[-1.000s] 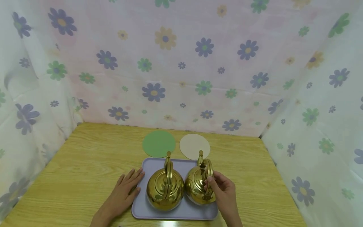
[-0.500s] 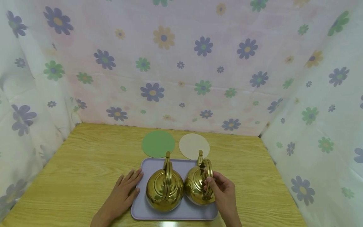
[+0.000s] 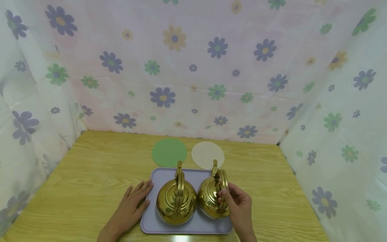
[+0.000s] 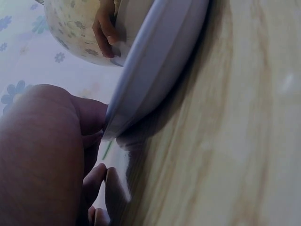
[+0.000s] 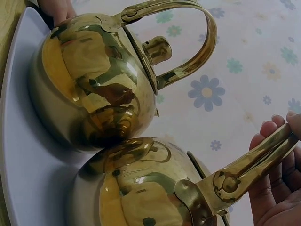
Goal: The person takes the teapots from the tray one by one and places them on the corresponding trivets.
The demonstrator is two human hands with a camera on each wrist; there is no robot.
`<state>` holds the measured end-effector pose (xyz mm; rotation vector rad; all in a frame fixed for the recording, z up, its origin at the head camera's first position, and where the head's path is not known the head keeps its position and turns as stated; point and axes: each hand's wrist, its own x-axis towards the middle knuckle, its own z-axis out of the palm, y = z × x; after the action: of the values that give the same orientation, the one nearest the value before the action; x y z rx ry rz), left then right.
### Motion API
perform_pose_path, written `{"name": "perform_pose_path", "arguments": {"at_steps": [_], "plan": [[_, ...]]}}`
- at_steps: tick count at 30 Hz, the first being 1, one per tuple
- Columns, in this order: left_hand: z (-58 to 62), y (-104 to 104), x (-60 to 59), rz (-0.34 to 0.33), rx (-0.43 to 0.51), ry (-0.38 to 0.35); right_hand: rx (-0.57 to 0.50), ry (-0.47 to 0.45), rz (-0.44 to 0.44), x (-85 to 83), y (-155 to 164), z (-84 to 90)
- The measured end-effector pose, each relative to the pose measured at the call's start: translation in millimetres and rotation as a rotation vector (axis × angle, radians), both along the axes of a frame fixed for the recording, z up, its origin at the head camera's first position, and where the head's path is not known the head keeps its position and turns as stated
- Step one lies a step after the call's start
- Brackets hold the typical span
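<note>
Two shiny gold kettles stand side by side on a lilac tray point(image 3: 154, 228), their round bodies touching or nearly so. My right hand point(image 3: 242, 208) grips the arched handle of the right kettle point(image 3: 207, 195), thumb on the near side and fingers behind it; the right wrist view shows the fingers point(image 5: 263, 188) around that handle point(image 5: 254, 169). The left kettle point(image 3: 166, 205) has its handle upright and no hand on it. At the tray's left edge lies my left hand point(image 3: 130, 206), fingers extended, touching the rim point(image 4: 136, 89) in the left wrist view.
Behind the tray, a green round mat point(image 3: 169, 152) and a beige round mat point(image 3: 207, 154) lie flat on the wooden table point(image 3: 90, 174). Both spouts point toward them. Flowered curtains point(image 3: 193, 77) enclose the table at the back and both sides.
</note>
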<state>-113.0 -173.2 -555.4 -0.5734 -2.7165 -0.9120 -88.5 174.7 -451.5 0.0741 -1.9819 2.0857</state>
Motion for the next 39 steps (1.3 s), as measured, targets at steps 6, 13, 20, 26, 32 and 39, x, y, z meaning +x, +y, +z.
{"name": "perform_pose_path", "arguments": {"at_steps": [6, 13, 20, 26, 32, 39], "plan": [[-0.8, 0, -0.6, 0.003, -0.001, -0.004, -0.019, 0.008, -0.014, 0.9, -1, -0.3], [0.2, -1, -1.4, -0.003, 0.001, 0.010, -0.021, 0.028, -0.016, 0.3, -2, -0.9], [1.1, -1, -3.6, -0.011, 0.004, 0.018, -0.025, 0.075, -0.013, -4.8, -2, -1.4], [1.1, 0, -3.8, -0.013, 0.009, 0.031, -0.030, 0.094, -0.015, -9.2, -2, -2.9], [0.9, 0, -1.1, -0.011, 0.011, 0.021, -0.020, 0.088, -0.007, -11.5, -1, -4.2], [2.3, 0, -0.1, -0.011, 0.012, 0.020, -0.016, 0.087, -0.005, -16.3, 0, -5.7]]}}
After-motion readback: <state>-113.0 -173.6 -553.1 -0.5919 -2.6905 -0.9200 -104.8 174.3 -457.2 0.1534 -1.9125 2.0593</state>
